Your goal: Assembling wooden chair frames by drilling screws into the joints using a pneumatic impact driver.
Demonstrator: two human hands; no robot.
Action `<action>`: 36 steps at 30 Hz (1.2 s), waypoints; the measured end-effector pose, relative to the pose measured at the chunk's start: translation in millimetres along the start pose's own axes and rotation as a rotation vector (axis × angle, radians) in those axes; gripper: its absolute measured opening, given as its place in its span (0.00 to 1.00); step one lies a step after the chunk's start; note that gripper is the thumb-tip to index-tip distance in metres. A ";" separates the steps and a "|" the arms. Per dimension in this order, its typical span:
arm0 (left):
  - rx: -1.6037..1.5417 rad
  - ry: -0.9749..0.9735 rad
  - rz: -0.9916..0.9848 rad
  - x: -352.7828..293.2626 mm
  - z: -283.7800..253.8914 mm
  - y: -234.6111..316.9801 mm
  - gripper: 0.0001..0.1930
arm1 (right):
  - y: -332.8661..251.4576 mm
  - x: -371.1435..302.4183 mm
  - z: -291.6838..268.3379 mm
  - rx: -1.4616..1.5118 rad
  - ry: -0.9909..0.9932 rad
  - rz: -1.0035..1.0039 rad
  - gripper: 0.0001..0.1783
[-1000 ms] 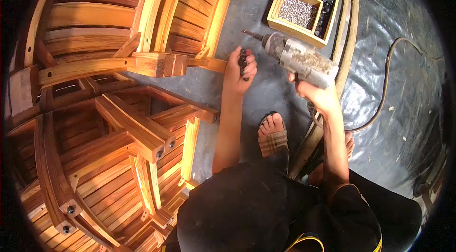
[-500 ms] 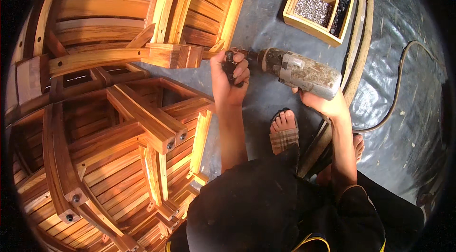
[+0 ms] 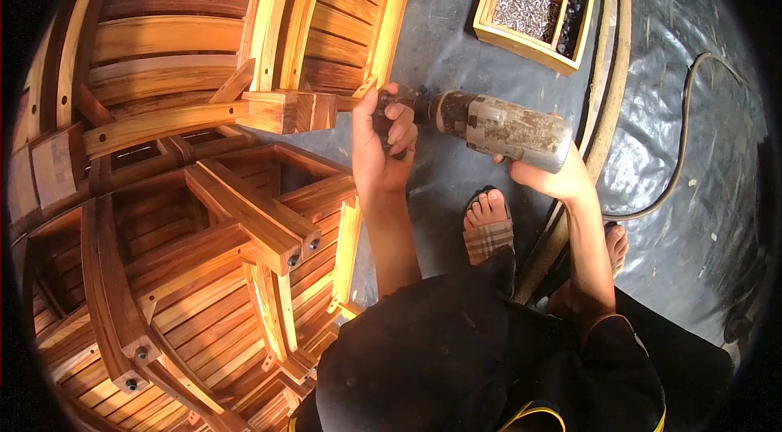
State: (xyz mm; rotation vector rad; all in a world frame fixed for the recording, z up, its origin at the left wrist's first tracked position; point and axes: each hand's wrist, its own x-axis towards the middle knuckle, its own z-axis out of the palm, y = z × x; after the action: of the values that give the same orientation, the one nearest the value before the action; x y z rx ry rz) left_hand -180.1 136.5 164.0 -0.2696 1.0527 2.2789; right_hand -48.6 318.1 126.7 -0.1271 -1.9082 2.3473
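My right hand (image 3: 547, 175) is wrapped round the handle of a worn grey power drill (image 3: 509, 129), stained with brown. The drill lies level, its nose pointing left at the fingers of my left hand (image 3: 383, 139). Those fingers are curled round small black pieces (image 3: 381, 118), mostly hidden in the grip. Just left of that hand is the block-like end (image 3: 305, 111) of a slatted wooden furniture piece (image 3: 175, 37). The drill's tip is too dark and small to tell whether it touches anything.
A wooden box (image 3: 529, 51) at the top holds black round pieces, with small silver screws (image 3: 525, 13) in its inner compartment. More slatted wooden furniture (image 3: 204, 269), with bolted leg ends, fills the lower left. Wooden strips (image 3: 615, 82) and a cable (image 3: 687, 118) lie on the dark floor sheet.
The view has shifted slightly, so the box appears a little higher and further left. My left fingers have closed more over the black pieces; the drill stays pointed at them.
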 end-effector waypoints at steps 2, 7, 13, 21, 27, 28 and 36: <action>0.053 0.020 0.034 -4.4 0.5 1.8 0.14 | 6.5 1.0 2.2 0.028 -0.015 -0.018 0.11; 0.114 0.050 0.102 -15.6 3.3 3.0 0.15 | 22.1 1.0 4.7 -0.153 -0.076 -0.096 0.14; 0.428 0.139 0.305 -28.6 4.4 3.4 0.15 | -1.0 6.4 16.5 -0.117 -0.072 -0.105 0.11; 0.206 0.107 0.287 -36.2 3.7 7.8 0.17 | 1.6 12.2 43.5 -0.106 0.000 -0.189 0.15; -0.033 0.028 0.167 -38.2 -2.6 17.0 0.16 | 10.8 15.8 57.0 -0.069 0.000 -0.224 0.18; -0.033 0.029 0.167 -37.9 -3.6 18.7 0.16 | 12.2 16.1 58.7 -0.041 0.008 -0.233 0.18; -0.004 0.074 0.174 -39.0 -6.8 22.8 0.18 | 14.1 19.7 66.5 -0.071 0.011 -0.207 0.18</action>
State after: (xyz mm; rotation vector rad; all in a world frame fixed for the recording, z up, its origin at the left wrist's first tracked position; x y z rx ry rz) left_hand -163.2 102.8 189.9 -0.2757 1.1490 2.4430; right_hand -77.7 253.5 126.7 0.0493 -1.8992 2.1433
